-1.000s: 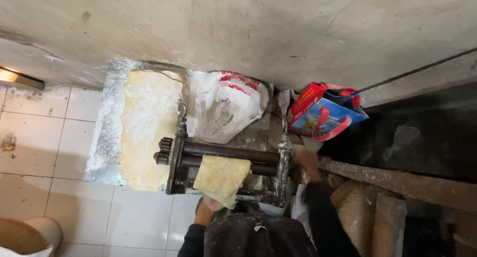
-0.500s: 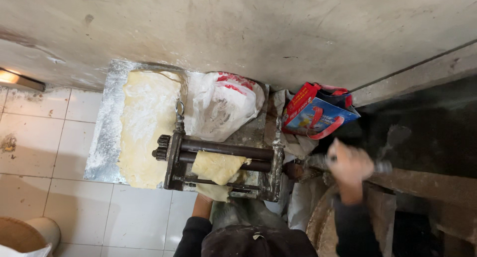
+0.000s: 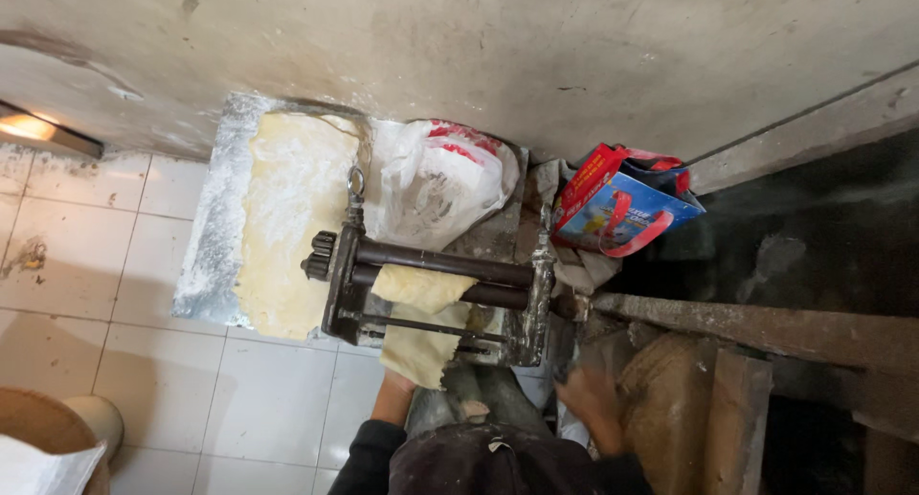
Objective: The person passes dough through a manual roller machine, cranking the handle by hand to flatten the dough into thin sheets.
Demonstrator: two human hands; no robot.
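Head view, looking down on a dark iron hand-cranked dough roller with two horizontal cylinders (image 3: 436,284), fixed at the near edge of a flour-dusted metal worktop (image 3: 206,265). A pale yellow sheet of dough (image 3: 421,323) passes between the cylinders and hangs down over the near side of the frame, its lower edge ragged. The left hand (image 3: 397,385) reaches up under this hanging sheet and touches its lower end; the fingers are hidden by the dough, so whether they are clenched on it cannot be told. The right hand (image 3: 593,399) appears blurred to the near right of the roller, below the end of the roller shaft and beside a brown wooden board (image 3: 737,409); its grip cannot be told either.

To the left of the roller, a second wide slab of yellowish floured dough (image 3: 292,217) lies flat on the worktop. Beyond the roller, against the grey concrete wall (image 3: 479,45), stands a white plastic bag with red markings (image 3: 440,179). To its right sits a red and blue carton (image 3: 622,208). White floor tiles (image 3: 124,342) extend to the near left.
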